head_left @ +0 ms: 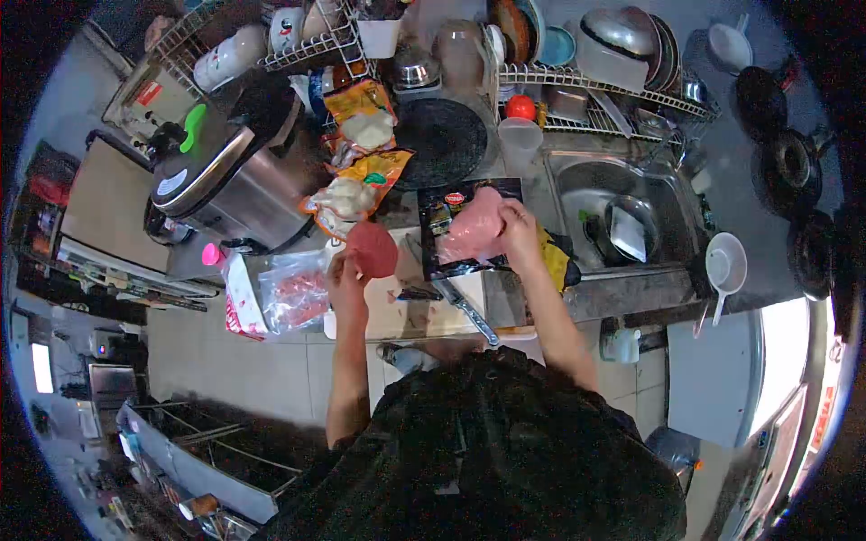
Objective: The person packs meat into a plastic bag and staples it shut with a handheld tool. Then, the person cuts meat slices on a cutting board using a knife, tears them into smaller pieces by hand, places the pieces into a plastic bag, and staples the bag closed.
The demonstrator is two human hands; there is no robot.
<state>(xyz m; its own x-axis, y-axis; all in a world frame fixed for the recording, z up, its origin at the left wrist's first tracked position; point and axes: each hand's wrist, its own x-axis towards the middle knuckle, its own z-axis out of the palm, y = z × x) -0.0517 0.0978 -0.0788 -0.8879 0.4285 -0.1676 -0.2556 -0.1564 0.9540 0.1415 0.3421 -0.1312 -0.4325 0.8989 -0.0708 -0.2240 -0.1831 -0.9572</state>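
Note:
My left hand [345, 278] pinches a round, reddish-pink slice of deli meat [373, 250] over the left part of a cutting board [370, 311]. To its right, my right hand [518, 231] has its fingers closed on the right side of a black pack of sliced ham [474, 225], with the pink meat showing in it. A knife [467, 311] lies slanted on the board, its handle toward me. Small reddish scraps lie on the board near the blade. Left of the board is a clear bag of pink meat [296, 293].
Two orange packs [347, 198] of pale food lie behind my left hand. A steel cooker [239, 185] stands at left, a black round griddle [440, 142] at the back. The sink [591, 180] with a bowl is at right, below a dish rack [600, 95] holding a tomato [520, 107].

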